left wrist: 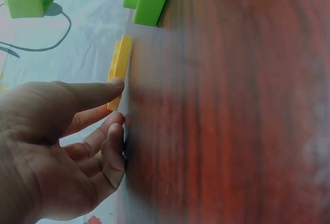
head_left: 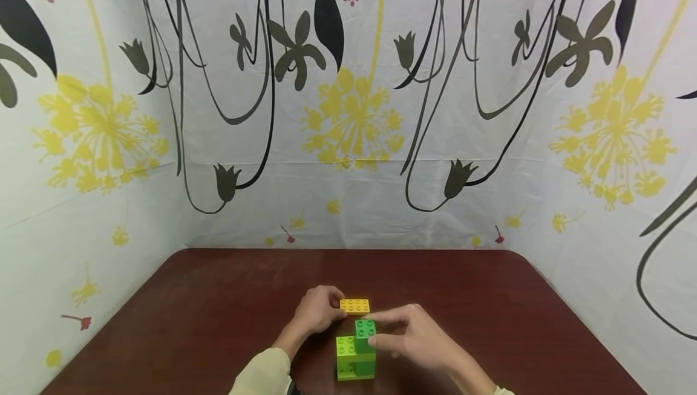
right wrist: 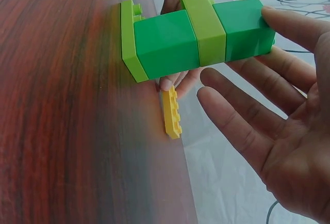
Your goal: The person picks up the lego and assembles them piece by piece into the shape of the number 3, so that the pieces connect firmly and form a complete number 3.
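Note:
A stack of toy building bricks stands upright on the table near its front. Its top is a dark green brick, over a light green brick, another dark green brick and a thin light green base. My right hand pinches the top dark green brick between thumb and fingertips; its other fingers spread beside the stack. Beyond the stack, a flat yellow brick lies studs up. My left hand grips its left end between thumb and forefinger, the other fingers loosely bent near the tabletop.
The dark red-brown wooden table has rounded far corners. White cloth printed with flowers hangs behind it and along both sides.

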Action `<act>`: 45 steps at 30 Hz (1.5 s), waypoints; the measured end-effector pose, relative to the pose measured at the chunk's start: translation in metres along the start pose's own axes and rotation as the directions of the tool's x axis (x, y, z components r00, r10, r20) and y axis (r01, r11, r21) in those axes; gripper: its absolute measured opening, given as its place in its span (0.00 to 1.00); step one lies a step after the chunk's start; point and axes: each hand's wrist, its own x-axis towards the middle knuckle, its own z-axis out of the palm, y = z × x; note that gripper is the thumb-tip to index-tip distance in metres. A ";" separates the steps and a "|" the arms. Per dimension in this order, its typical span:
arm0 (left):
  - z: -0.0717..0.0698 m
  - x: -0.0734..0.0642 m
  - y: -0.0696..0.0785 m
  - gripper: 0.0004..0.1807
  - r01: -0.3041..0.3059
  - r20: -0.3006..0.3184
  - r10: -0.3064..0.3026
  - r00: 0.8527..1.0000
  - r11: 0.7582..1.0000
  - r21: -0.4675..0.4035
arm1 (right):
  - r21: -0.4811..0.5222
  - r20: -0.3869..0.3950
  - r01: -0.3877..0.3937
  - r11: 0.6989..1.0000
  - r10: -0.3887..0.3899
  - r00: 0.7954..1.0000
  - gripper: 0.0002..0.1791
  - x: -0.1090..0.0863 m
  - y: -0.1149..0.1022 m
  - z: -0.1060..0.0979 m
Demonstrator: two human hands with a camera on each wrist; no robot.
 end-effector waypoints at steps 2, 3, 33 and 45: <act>0.000 -0.001 0.000 0.15 -0.002 -0.004 0.002 1.000 1.000 -0.016 | 0.004 0.002 -0.009 1.000 0.009 1.000 0.22 0.000 0.000 -0.001; 0.000 -0.001 0.000 0.15 -0.005 -0.009 0.005 1.000 1.000 -0.022 | 0.008 0.004 -0.012 1.000 0.011 1.000 0.22 0.001 0.000 -0.001; -0.019 -0.020 0.008 0.16 -0.007 -0.025 0.003 1.000 0.990 -0.140 | 0.012 -0.002 0.032 0.999 -0.032 0.999 0.21 0.000 0.000 0.001; -0.024 -0.031 0.014 0.15 0.039 0.004 -0.039 0.999 0.974 -0.224 | 0.004 -0.009 0.032 0.999 -0.032 0.999 0.21 0.000 -0.001 0.001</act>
